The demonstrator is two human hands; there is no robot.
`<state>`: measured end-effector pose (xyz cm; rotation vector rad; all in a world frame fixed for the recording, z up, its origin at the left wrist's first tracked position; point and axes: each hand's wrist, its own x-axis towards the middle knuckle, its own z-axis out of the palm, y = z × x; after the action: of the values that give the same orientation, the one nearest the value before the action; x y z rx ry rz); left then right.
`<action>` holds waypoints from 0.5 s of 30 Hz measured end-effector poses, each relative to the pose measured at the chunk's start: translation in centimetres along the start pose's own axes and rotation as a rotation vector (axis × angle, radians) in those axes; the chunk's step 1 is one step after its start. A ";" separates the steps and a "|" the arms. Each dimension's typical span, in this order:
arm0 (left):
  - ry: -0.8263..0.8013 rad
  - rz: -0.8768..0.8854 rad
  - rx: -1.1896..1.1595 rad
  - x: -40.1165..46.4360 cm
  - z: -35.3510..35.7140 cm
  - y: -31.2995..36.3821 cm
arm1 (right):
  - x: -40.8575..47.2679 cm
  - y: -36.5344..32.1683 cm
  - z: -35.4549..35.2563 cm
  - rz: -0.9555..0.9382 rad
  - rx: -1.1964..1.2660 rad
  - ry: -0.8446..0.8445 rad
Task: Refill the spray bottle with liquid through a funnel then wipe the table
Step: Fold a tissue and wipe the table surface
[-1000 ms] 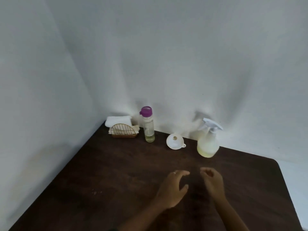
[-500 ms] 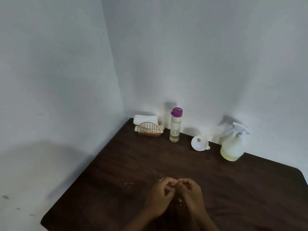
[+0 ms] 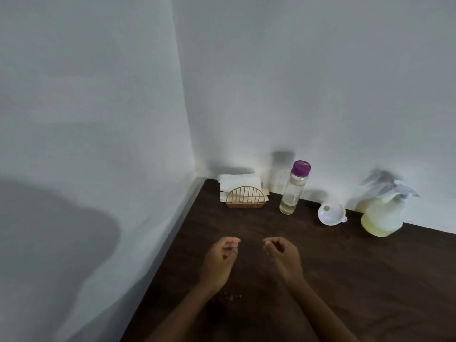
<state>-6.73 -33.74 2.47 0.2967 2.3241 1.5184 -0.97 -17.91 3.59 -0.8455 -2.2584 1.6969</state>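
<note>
Now both hands are over the dark table [image 3: 370,280] in the lower middle of the frame, near each other but apart. The left hand [image 3: 219,261] has its fingers curled loosely inward and holds nothing; a ring is seen on one finger. The right hand [image 3: 285,259] is also half curled, with nothing in it. The spray bottle [image 3: 381,214] stands at the right of the frame, close to the wall, with pale yellow liquid in its lower part; it looks blurred. Just left of it lies the white funnel [image 3: 330,214] on the table. More to the left stands a clear bottle with a purple cap [image 3: 293,188], with a little yellowish liquid at its bottom. In the corner there is a gold wire holder [image 3: 245,198] with napkins, and a folded white cloth [image 3: 240,181] behind it.
</note>
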 end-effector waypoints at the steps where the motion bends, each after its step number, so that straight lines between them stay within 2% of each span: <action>1: 0.008 -0.006 -0.007 1.1 -0.7 -0.2 | 0.8 -0.3 0.5 -0.005 -0.009 0.012; 15: 0.155 -0.138 -0.124 16.8 -3.6 -0.1 | 13.6 -3.5 3.0 -0.013 -0.064 0.227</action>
<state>-23.57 -30.84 0.81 -0.0131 2.2989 1.6592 -14.71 -13.60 3.43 -0.9803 -2.1691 1.4488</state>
